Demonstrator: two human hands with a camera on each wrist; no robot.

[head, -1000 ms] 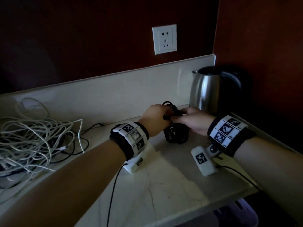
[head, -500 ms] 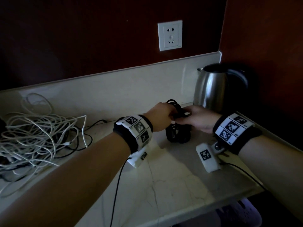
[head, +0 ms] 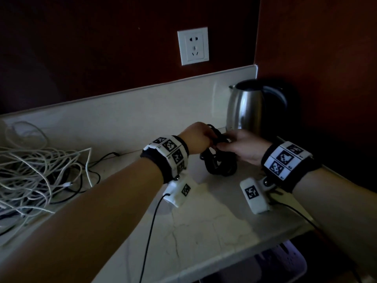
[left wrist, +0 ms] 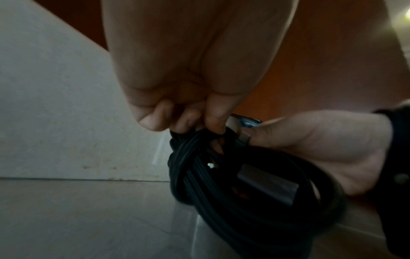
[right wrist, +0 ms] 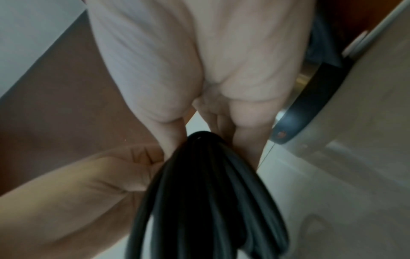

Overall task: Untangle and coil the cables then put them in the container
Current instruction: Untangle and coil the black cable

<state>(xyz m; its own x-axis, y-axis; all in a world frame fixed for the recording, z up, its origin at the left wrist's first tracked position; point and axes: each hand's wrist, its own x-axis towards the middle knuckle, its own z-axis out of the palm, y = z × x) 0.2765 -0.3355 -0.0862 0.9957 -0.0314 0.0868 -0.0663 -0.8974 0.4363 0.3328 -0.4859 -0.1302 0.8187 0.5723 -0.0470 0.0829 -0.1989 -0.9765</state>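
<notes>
A coiled black cable (head: 220,162) hangs between both hands just above the pale counter (head: 204,221), in front of the kettle. My left hand (head: 199,137) pinches the top of the coil (left wrist: 221,184) with curled fingers. My right hand (head: 242,146) grips the same bundle (right wrist: 206,192) from the other side, thumb and fingers around the strands. A dark plug block (left wrist: 266,185) sits inside the loops. A tangled heap of white and black cables (head: 34,172) lies on the counter's left part.
A steel kettle (head: 246,107) stands in the back right corner, close behind the hands. A white wall socket (head: 192,45) is above the backsplash. A pale bin (head: 285,262) shows below the counter's front edge. Thin black wrist-camera leads trail over the counter.
Both hands stay on the black coil and have shifted a little at its top. The view has moved slightly; the white heap has not moved.
</notes>
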